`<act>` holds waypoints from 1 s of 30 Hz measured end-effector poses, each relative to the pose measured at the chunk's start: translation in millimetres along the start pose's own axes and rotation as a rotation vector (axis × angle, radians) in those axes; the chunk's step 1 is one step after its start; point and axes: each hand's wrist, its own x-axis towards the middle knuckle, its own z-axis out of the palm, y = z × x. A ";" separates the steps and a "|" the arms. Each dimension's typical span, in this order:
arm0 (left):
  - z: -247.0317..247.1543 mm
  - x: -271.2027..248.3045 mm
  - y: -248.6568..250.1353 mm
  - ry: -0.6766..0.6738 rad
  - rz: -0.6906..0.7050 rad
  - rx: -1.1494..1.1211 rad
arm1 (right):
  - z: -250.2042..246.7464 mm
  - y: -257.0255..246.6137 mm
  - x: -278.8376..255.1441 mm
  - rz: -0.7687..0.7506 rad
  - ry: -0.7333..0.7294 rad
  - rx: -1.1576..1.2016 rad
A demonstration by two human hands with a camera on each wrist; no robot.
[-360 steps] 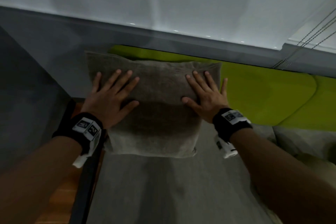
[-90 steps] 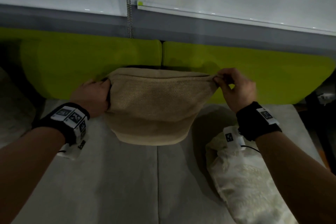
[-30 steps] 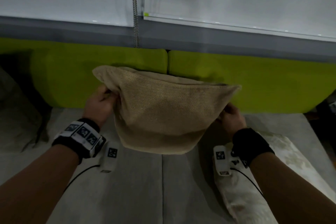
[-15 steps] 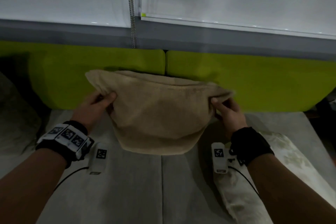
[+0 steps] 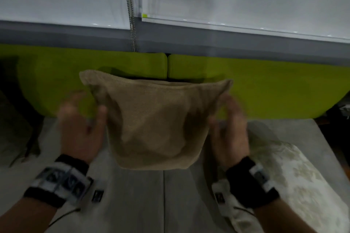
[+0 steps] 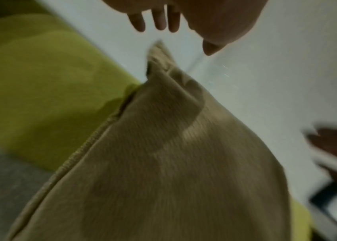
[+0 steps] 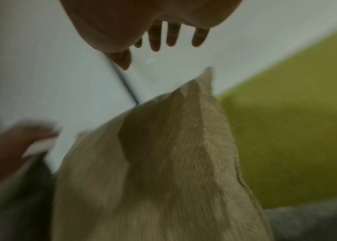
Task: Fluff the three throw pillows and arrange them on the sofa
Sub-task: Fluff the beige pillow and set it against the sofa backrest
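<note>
A tan throw pillow (image 5: pixel 155 123) stands on the grey sofa seat (image 5: pixel 144 195), its top edge against the green backrest (image 5: pixel 265 89). My left hand (image 5: pixel 83 115) hovers open just off its left side, blurred. My right hand (image 5: pixel 225 115) is open beside its right side, also blurred. In the left wrist view the left hand (image 6: pixel 184 39) has its fingers spread above the pillow (image 6: pixel 163 163) corner without touching it. The right wrist view shows the same for the right hand (image 7: pixel 163 53) over the pillow (image 7: pixel 163 163). A cream patterned pillow (image 5: pixel 284 176) lies flat on the seat under my right forearm.
A dark grey pillow (image 5: pixel 13 123) leans at the sofa's far left end. White roller blinds and a bead chain (image 5: pixel 130 15) hang behind the backrest. The sofa's right end (image 5: pixel 322 128) drops off to a dark floor.
Half a second ago both hands pinched the tan pillow's upper corners. They have let go and swung outward, open, leaving the pillow standing on the seat.
</note>
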 end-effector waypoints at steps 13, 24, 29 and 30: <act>88.1 -3.2 15.7 -0.729 0.381 0.681 | 79.7 23.0 34.9 -0.071 -0.545 -0.453; 66.2 -14.1 32.4 -0.611 0.364 0.555 | 10.7 27.1 27.6 0.129 -0.248 -0.335; 62.8 -61.4 33.8 -0.574 0.483 0.458 | 60.4 -8.0 -9.8 -0.464 -0.429 -0.352; 64.8 -58.8 31.1 -0.614 0.450 0.499 | 68.6 -5.7 -4.3 -0.445 -0.466 -0.371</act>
